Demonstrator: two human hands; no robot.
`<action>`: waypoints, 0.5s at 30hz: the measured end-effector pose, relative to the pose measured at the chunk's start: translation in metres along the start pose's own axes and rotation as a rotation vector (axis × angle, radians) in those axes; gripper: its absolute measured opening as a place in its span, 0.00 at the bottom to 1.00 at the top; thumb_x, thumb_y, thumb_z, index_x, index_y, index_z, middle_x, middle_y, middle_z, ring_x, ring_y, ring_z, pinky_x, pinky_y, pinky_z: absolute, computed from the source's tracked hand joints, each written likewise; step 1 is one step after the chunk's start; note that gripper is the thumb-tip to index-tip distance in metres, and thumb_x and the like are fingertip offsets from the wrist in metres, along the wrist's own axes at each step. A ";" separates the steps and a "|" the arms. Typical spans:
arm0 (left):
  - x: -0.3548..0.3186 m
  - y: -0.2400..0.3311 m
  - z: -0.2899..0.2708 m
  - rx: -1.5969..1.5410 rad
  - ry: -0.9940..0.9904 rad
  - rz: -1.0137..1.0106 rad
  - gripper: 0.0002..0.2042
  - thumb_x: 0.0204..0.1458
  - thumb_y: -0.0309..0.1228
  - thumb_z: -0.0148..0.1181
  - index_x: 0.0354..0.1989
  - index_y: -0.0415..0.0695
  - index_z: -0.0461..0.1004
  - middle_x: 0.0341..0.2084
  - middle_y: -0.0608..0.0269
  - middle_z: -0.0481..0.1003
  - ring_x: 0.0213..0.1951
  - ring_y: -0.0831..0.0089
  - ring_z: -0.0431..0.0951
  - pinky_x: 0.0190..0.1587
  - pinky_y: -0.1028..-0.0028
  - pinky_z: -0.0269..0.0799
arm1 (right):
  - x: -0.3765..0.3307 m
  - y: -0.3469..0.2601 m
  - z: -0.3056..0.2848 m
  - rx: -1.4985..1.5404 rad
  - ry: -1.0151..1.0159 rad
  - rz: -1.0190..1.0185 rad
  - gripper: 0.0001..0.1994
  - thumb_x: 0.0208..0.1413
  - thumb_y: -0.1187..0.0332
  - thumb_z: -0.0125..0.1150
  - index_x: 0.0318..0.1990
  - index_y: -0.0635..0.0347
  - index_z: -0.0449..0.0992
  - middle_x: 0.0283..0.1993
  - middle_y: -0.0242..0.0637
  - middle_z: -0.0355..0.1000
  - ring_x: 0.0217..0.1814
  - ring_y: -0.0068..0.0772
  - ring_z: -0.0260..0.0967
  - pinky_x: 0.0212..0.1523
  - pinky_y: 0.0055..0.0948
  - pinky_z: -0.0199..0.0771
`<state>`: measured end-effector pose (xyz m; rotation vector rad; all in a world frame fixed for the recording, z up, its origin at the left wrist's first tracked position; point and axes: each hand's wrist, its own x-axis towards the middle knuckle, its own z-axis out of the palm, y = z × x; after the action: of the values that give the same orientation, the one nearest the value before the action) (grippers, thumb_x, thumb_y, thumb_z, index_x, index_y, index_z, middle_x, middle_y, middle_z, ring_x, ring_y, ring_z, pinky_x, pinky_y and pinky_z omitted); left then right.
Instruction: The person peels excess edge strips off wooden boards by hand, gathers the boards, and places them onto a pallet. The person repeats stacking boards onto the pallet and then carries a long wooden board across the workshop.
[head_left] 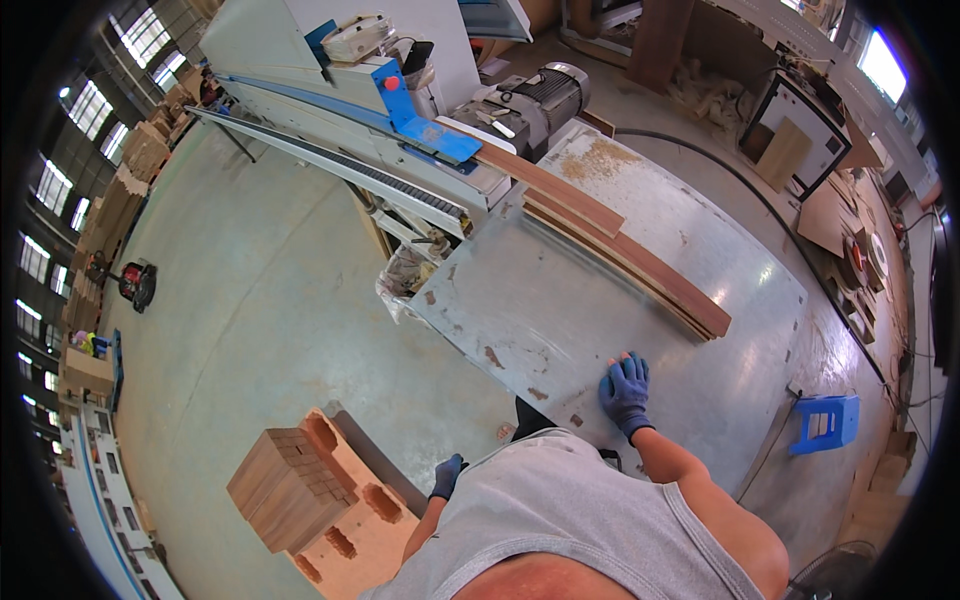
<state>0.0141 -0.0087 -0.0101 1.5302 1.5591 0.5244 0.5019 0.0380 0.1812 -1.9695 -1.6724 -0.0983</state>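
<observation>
Head view: right hand (pixel 626 390) lies flat, unclenched, by the near edge of the table (pixel 500 310); boards (pixel 640 262) run from the machine (pixel 440 140) toward its right edge, beyond which a stool (pixel 826 424) stands. Left hand (pixel 448 476), grip unclear, hangs near stacked blocks (pixel 285 480).

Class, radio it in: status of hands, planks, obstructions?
Right hand resting on metal table. Left hand low beside body, grip unclear. Stacked planks untouched on table. Sawdust beyond planks, away from right hand.

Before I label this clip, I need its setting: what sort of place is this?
Probably a woodworking workshop: long brown boards and apparent sawdust lie on a metal table, with brown wood-grained blocks stacked at left.
</observation>
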 end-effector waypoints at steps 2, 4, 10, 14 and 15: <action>0.000 0.000 -0.001 0.005 -0.025 -0.038 0.07 0.57 0.33 0.64 0.31 0.44 0.73 0.26 0.43 0.79 0.31 0.46 0.82 0.31 0.54 0.75 | 0.000 0.001 0.000 0.003 0.000 -0.004 0.17 0.51 0.67 0.61 0.49 0.60 0.78 0.57 0.54 0.71 0.65 0.61 0.65 0.70 0.57 0.58; 0.000 0.004 -0.003 0.009 -0.052 -0.075 0.07 0.56 0.32 0.64 0.31 0.45 0.73 0.26 0.43 0.79 0.31 0.46 0.82 0.30 0.54 0.74 | -0.001 0.001 0.001 0.003 0.001 -0.006 0.17 0.51 0.67 0.61 0.49 0.60 0.78 0.57 0.54 0.71 0.65 0.61 0.65 0.70 0.57 0.58; -0.001 0.011 -0.006 0.218 -0.081 0.030 0.07 0.57 0.32 0.61 0.30 0.43 0.72 0.26 0.42 0.79 0.30 0.48 0.82 0.31 0.56 0.73 | 0.001 0.000 0.000 -0.008 -0.002 -0.003 0.17 0.51 0.67 0.61 0.49 0.60 0.78 0.58 0.54 0.71 0.65 0.61 0.65 0.70 0.57 0.59; 0.002 0.014 -0.001 -0.103 -0.013 -0.173 0.08 0.57 0.31 0.62 0.29 0.43 0.73 0.25 0.42 0.79 0.30 0.49 0.83 0.31 0.57 0.74 | 0.001 0.000 0.001 -0.011 0.004 -0.008 0.17 0.52 0.67 0.61 0.49 0.60 0.79 0.57 0.54 0.71 0.64 0.62 0.66 0.70 0.58 0.59; 0.002 0.022 -0.002 -0.215 -0.028 -0.340 0.08 0.57 0.31 0.62 0.29 0.42 0.73 0.25 0.43 0.79 0.30 0.50 0.83 0.31 0.57 0.74 | 0.000 0.000 -0.001 -0.014 0.004 -0.007 0.17 0.52 0.67 0.61 0.49 0.60 0.79 0.57 0.54 0.71 0.64 0.62 0.66 0.70 0.58 0.59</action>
<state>0.0258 -0.0031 0.0075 1.0792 1.6396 0.4565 0.5020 0.0381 0.1818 -1.9723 -1.6800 -0.1168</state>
